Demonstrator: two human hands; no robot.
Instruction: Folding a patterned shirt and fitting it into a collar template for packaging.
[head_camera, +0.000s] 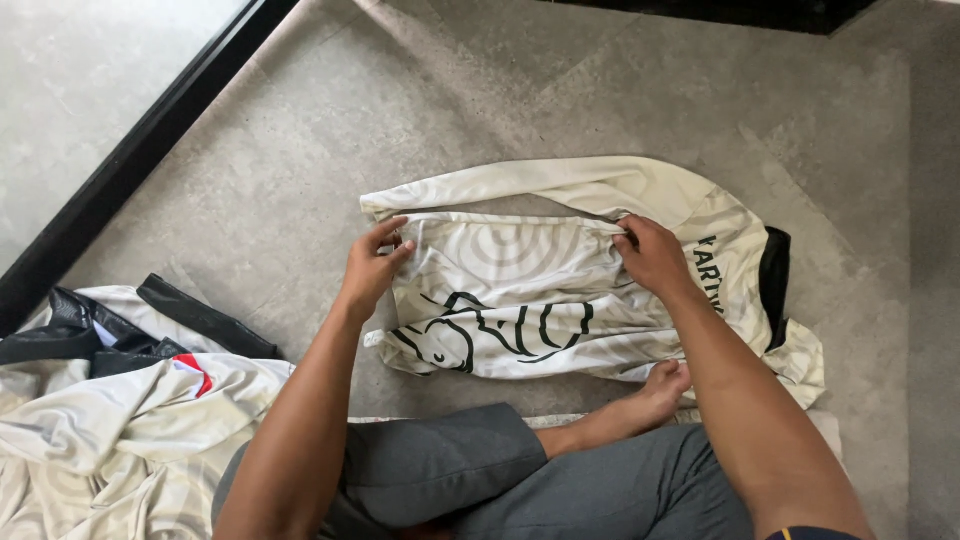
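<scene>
Soft cream jersey (520, 300), light and likely slippery, pinched at folded top edge by left hand (372, 268) and right hand (652, 255)

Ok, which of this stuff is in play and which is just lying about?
In hand:
cream shirt with black print, left hand and right hand pinching its folded edge.

Lying about:
pile of cream and black clothes, grey tiled floor.

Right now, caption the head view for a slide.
Both hands, left hand and right hand, pinch a cream shirt spread on grey floor.
</scene>
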